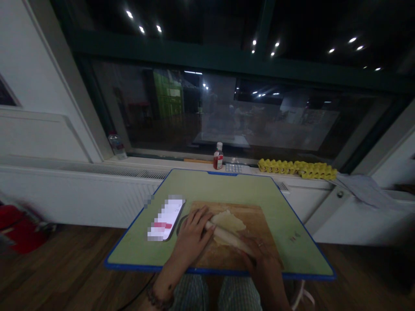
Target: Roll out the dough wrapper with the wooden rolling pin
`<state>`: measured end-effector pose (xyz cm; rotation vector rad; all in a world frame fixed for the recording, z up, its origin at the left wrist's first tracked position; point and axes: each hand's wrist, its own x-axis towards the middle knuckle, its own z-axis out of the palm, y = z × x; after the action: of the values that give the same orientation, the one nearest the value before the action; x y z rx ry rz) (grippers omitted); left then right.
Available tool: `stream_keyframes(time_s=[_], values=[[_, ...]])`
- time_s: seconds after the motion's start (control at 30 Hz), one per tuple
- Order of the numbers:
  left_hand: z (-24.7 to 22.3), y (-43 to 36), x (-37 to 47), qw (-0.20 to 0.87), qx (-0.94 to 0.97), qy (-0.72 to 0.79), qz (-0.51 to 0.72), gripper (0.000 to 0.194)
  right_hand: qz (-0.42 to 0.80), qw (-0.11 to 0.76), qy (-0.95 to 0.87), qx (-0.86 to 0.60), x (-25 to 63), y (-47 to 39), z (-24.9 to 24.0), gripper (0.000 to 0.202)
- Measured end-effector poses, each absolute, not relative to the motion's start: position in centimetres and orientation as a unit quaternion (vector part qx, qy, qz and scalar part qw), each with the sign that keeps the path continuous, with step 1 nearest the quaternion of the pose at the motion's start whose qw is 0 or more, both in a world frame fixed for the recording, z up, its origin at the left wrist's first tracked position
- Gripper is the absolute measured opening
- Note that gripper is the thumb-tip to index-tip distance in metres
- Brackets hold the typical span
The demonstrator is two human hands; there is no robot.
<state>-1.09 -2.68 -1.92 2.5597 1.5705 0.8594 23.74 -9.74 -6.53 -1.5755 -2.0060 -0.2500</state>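
A pale rolling pin point(230, 237) lies aslant across a thin, ragged-edged sheet of dough point(231, 221). Beneath both is a wooden cutting board point(256, 211). My left hand point(195, 228) holds the pin's upper left end, with the thumb along it and the fingers reaching forward over the board. At the lower right end, my right hand point(260, 252) grips the pin; its fingers are dim and partly blurred. Left of my left hand, a lit phone point(166, 219) lies on the table, partly pixelated.
The green folding table point(145, 250) has a blue rim. On the windowsill stand a red-labelled bottle point(218, 156), a clear bottle point(117, 146) and yellow egg trays point(296, 168). A grey cloth point(366, 190) hangs at right. Something red point(22, 229) sits on the left floor.
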Motion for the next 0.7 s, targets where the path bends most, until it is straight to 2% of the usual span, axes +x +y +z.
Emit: stream_keyframes(time_s=[0.23,0.47,0.7], values=[[-0.4,-0.8,-0.9,-0.016,0.841,0.472,0.263,0.039,-0.099,0.346,-0.716,-0.598,20.2,-9.7,-5.2,0.032],[0.1,4.3,-0.3,-0.028,0.828,0.529,0.187,0.038,-0.120,0.341,-0.737,-0.571,19.7,-9.3,-5.0,0.028],[-0.2,5.1,1.1,-0.026,0.851,0.489,0.190,0.033,-0.045,0.346,-0.731,-0.586,18.9,-9.2,-1.9,0.031]])
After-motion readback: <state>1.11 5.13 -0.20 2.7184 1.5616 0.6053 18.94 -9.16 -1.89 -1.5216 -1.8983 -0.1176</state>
